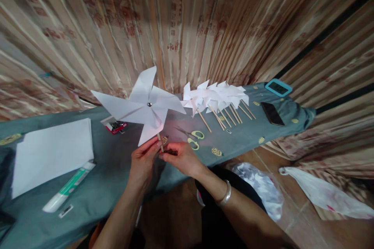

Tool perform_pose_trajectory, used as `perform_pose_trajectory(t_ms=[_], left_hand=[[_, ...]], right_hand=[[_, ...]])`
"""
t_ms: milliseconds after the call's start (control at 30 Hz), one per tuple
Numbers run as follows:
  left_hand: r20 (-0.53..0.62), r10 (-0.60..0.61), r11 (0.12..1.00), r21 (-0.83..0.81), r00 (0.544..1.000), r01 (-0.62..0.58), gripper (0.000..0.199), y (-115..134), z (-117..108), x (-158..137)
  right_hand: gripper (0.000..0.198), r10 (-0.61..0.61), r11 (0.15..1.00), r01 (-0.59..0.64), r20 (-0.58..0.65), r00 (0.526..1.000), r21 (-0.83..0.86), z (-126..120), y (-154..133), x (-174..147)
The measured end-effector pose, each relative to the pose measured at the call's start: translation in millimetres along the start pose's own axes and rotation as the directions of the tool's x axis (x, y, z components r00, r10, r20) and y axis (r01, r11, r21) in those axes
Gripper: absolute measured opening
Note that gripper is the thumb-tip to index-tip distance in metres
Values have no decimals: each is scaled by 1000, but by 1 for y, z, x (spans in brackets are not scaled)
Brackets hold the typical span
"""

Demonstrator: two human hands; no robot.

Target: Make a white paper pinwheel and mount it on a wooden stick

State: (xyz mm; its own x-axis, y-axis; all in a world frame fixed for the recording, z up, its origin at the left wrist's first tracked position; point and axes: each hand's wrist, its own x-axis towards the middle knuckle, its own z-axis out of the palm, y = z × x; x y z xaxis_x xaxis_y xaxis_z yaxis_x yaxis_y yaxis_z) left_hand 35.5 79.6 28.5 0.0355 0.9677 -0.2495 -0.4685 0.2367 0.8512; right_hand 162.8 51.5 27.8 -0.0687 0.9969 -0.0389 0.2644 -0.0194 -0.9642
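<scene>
A white paper pinwheel [136, 105] with a shiny metal pin at its centre stands upright in front of me, its blades spread. My left hand [146, 159] pinches its thin wooden stick just below the blades. The fingers of my right hand [181, 158] are closed on the lower end of the same stick. Just beyond my right hand, scissors [195, 138] with yellow-green handles lie on the cloth. Behind the held pinwheel sits a small red box [116, 125] of dark bits, partly covered by a blade.
Several finished white pinwheels [217, 97] overlap in a row at the back. White paper [55, 151] and a green-and-white tube [70, 186] lie left on the green cloth [105, 179]. A phone [272, 113] and a blue-framed device [278, 87] lie right. Plastic bags [260, 186] are on the floor.
</scene>
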Motion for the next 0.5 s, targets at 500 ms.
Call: perform_pose_trajectory(t_ms=[500], left_hand=[[7, -8, 997, 73, 1000, 7, 33, -3, -6, -6]], right_hand=[[23, 33, 999, -33, 27, 999, 9, -25, -8, 0]])
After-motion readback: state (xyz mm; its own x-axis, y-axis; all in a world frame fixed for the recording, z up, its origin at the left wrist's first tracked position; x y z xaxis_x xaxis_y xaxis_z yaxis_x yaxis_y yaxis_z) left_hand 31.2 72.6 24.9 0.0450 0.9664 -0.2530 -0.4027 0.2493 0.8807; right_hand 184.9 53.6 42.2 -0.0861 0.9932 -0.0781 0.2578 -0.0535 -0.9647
